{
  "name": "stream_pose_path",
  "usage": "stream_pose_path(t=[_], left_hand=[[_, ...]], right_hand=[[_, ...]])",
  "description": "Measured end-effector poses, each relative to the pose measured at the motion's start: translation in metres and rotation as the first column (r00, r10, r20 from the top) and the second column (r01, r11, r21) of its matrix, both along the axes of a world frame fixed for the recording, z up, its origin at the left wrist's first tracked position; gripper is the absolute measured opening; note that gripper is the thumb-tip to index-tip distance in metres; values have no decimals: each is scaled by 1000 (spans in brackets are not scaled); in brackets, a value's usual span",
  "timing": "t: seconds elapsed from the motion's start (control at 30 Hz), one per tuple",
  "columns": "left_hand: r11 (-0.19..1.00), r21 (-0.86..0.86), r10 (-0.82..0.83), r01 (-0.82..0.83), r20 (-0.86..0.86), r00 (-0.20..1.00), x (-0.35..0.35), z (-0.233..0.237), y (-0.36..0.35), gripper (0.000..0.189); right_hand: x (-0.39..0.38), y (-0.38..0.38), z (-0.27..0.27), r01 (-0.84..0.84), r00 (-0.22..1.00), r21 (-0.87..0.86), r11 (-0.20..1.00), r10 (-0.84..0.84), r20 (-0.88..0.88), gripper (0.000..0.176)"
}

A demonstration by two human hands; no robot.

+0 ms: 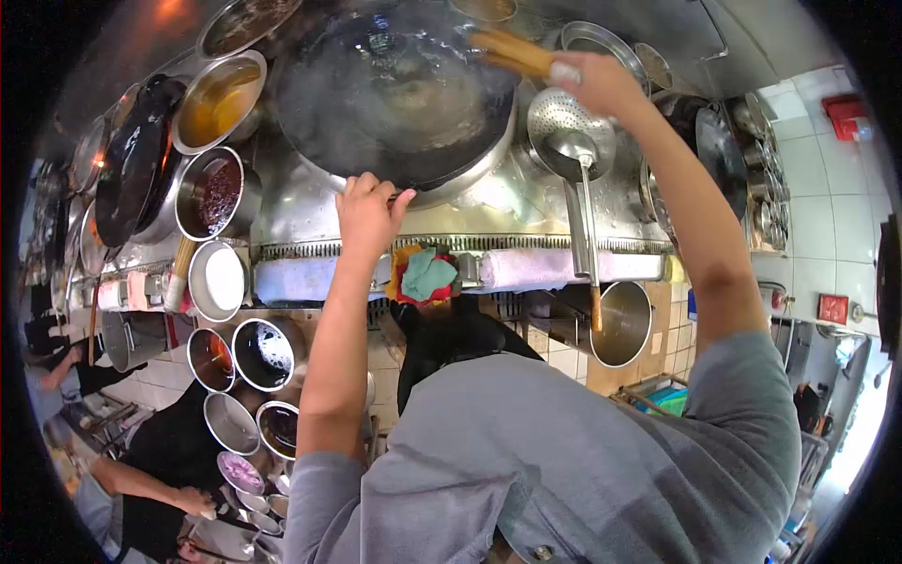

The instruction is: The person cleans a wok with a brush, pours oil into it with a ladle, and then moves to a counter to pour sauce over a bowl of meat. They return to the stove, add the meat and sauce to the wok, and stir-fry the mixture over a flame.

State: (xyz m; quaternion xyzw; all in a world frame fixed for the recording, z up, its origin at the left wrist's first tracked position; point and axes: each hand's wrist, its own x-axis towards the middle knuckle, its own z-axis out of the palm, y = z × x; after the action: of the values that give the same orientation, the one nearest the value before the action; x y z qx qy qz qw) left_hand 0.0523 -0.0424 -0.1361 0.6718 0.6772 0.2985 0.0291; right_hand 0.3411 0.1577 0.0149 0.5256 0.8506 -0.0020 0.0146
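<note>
A large dark wok [395,103] with steaming liquid in its bottom sits on the steel range. My left hand [368,209] is closed on the wok's near edge, thumb out to the right. Over the wok's right rim, my right hand [599,86] grips a bamboo wok brush [512,52], whose bristles point left into the wok. Below that hand, a perforated strainer [554,117] lies with a ladle [575,146] on it, its long handle reaching toward me. Folded cloths [427,274] lie on the range's front edge between my arms.
On the left stand a bowl of yellow oil [221,103], a pot of dark red sauce [211,193], a white container [218,279] and several seasoning pots [263,354]. A steel pot [625,324] hangs at the front right. Another person's hand [193,501] works at lower left.
</note>
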Motion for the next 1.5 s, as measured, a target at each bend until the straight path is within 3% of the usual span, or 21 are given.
stream_pose_path(t=[0.07,0.1,0.17,0.2,0.23,0.27,0.3,0.33,0.4,0.43,0.5,0.57,0.7,0.8,0.9,1.17,1.23,1.33,1.37,1.43,1.5], left_hand=[[999,45,3,-5,48,999,3,1,-8,25],[998,67,7,-10,44,999,7,-1,-6,25],[848,284,270,-448,496,825,13,-28,-6,28],[837,-76,368,-542,811,454,12,-62,0,21],[842,-70,360,-535,811,461,9,-56,5,21],[930,-194,158,-313,978,-137,10,-45,9,15],[988,-143,60,-56,696,-715,10,-31,13,10],[960,-260,80,-108,619,-781,7,-14,20,10],[979,-200,110,-42,689,-716,-5,-22,21,13],[990,-139,116,16,747,-654,-10,-19,23,16],[954,-299,240,-37,829,-506,-17,-1,20,33],[968,-243,246,68,845,-475,-47,10,1,32],[955,-271,295,118,892,-343,-89,48,-9,32],[945,-307,326,113,905,-272,-81,113,10,35],[944,-296,320,146,929,-187,-78,142,29,34],[990,-139,131,36,975,181,-16,168,-11,28],[995,-79,45,55,888,457,-14,160,-35,24],[997,-19,-33,78,785,619,-35,123,-63,21],[997,-9,-38,74,785,619,-41,115,-59,21],[995,-85,66,44,946,317,-51,103,-61,21],[991,-124,131,-51,977,166,-58,92,-48,20]], right_hand=[[-28,-62,10,-85,994,-201,976,70,-80,45],[-37,-92,18,-155,977,-256,954,186,102,40],[-3,-65,-35,-344,938,-312,885,339,-72,43],[7,-42,-41,-343,939,-299,891,335,-77,43],[18,-18,-44,-73,993,-220,973,51,-107,45],[30,-6,-47,216,958,-157,964,-240,-154,46],[38,-3,-49,229,954,-159,960,-254,-158,46],[42,1,-48,328,893,-50,943,-327,-309,46],[59,-10,-63,477,604,-128,869,-430,-670,47],[61,-26,-62,489,588,-131,862,-437,-681,47],[70,-76,-66,17,-56,-720,693,-719,-693,53],[93,-109,-81,-196,34,-750,632,-760,-649,67],[77,-188,-75,-127,-68,-661,739,-671,-738,66],[68,-201,-71,-8,535,-369,929,-308,-787,61],[33,-209,-50,-14,705,-336,942,-230,-671,62],[-56,-190,-99,-86,672,-359,929,-212,-710,60],[-71,-206,-99,5,549,-412,911,-347,-760,59],[-69,-228,-113,-9,537,-368,930,-306,-786,59],[-66,-226,-115,-17,580,-368,929,-291,-761,59],[-60,-205,-107,-39,611,-400,916,-294,-735,59],[-50,-162,-93,-231,735,-342,911,-67,-674,58]])
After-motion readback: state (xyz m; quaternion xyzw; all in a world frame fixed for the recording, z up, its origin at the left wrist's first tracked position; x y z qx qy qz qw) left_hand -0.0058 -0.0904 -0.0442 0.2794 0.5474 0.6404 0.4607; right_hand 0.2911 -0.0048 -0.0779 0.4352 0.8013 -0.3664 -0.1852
